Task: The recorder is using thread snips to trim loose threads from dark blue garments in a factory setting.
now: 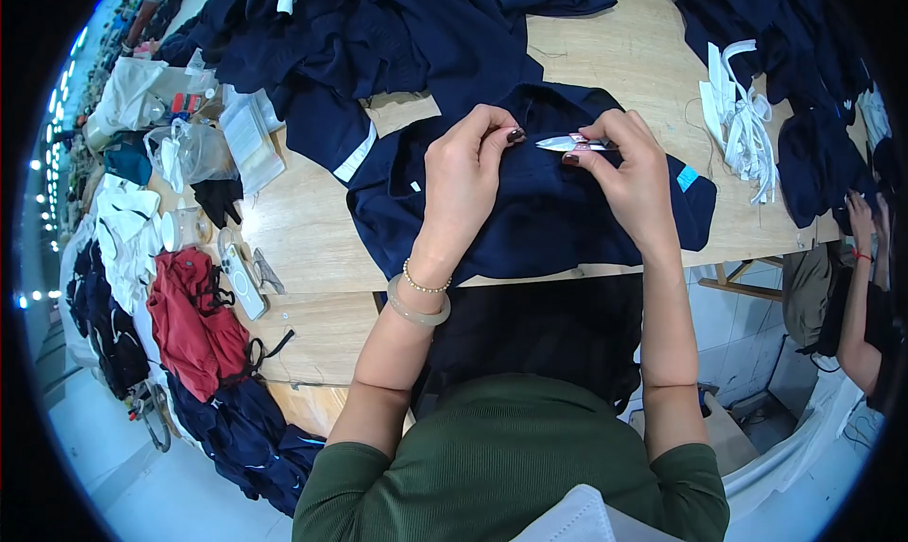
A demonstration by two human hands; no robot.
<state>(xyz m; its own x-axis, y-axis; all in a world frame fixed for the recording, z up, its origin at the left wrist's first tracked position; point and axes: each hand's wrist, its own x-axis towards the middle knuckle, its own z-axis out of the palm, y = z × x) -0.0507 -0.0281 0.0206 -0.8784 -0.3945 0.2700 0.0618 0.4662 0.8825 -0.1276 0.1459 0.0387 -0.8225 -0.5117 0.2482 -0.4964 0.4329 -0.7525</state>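
Observation:
A dark navy garment (539, 222) lies bunched on the wooden table in front of me, with a light blue tag (687, 178) near its right end. Over its upper part, my left hand (462, 168) is closed in a pinch, thumb against forefinger. Whatever is between those fingertips is too small to make out. My right hand (628, 164) grips a pair of thread snips (560, 145) between thumb and fingers. The pointed blades face left, a short gap away from the left fingertips. Beneath both hands the dark cloth shows folds.
More navy garments (378, 45) are heaped at the far side. White strips (738, 116) lie at the right. To the left are a red cloth bag (194, 315), a phone (244, 282), glasses (268, 272) and plastic bags (194, 149). Another person's hand (859, 216) touches dark cloth at far right.

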